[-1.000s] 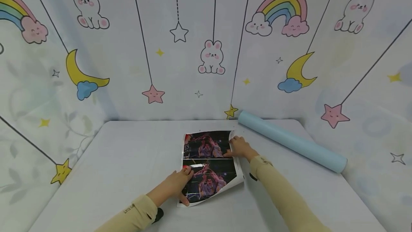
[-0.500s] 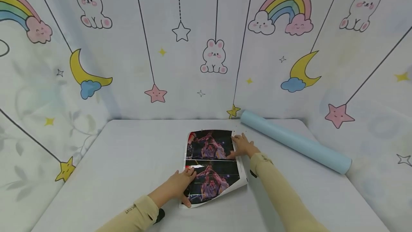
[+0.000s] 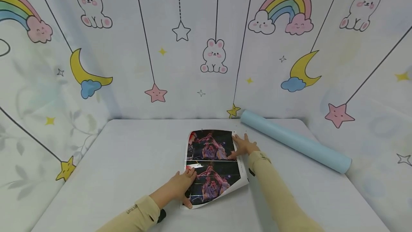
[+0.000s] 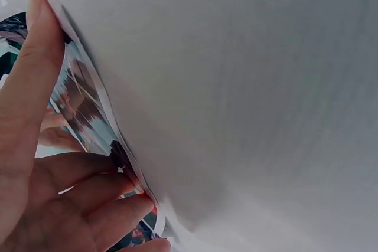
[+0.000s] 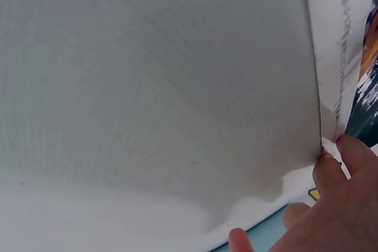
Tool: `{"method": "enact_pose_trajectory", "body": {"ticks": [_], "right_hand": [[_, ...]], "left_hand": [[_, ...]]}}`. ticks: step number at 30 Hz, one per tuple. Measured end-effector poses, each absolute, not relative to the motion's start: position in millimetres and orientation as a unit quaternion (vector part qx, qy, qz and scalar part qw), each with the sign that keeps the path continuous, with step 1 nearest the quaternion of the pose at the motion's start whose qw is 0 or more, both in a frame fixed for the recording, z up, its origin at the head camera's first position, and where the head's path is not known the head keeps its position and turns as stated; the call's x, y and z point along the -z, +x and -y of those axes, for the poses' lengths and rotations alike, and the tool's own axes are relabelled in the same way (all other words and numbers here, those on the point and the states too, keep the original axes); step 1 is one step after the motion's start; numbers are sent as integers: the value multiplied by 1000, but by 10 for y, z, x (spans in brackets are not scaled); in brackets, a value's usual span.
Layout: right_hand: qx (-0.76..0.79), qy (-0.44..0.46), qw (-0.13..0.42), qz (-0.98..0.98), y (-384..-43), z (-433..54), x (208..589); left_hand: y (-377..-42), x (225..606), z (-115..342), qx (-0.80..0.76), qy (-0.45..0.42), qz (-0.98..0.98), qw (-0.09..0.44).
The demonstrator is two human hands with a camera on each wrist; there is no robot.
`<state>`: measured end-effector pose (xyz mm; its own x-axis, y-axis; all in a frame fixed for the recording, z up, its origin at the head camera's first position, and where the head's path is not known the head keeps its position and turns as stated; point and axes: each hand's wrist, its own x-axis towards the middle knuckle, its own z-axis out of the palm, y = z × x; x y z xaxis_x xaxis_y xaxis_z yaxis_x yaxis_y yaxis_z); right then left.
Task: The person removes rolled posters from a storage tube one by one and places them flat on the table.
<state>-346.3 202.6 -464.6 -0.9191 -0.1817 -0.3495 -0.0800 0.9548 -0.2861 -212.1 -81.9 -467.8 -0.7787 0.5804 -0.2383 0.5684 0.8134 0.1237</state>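
Note:
A glossy printed sheet [image 3: 222, 174] with two photos, one above the other, and a white border lies in the middle of the table. Its lower right corner curls up. My left hand [image 3: 181, 186] rests on the lower left edge, thumb and fingers spread; in the left wrist view the thumb lies along the sheet's margin [image 4: 99, 90] and the fingertips reach its edge. My right hand [image 3: 243, 146] lies with spread fingers on the upper right edge. The right wrist view shows two fingertips [image 5: 331, 166] at the white border, which bears small print [image 5: 333, 33].
A pale blue roll [image 3: 296, 140] lies slantwise at the back right of the white-covered table [image 3: 138, 153]. A printed curtain [image 3: 125, 46] with bunnies, stars and rainbows stands behind and at both sides. Dark bits of gear show beneath both cuffs.
The whole view has shifted slightly as the head moved. The right fingers have spread a little more along the sheet's edge. The left hand stays at the lower left edge.

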Motion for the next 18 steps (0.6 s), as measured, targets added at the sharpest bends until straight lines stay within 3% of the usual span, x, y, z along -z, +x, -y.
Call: {"method": "enact_pose_trajectory", "body": {"ticks": [18], "right_hand": [[144,-54,163,-975,-3427,-2014,4717]], "left_hand": [[-2075,4626,712,69,266,-954,116]]}}
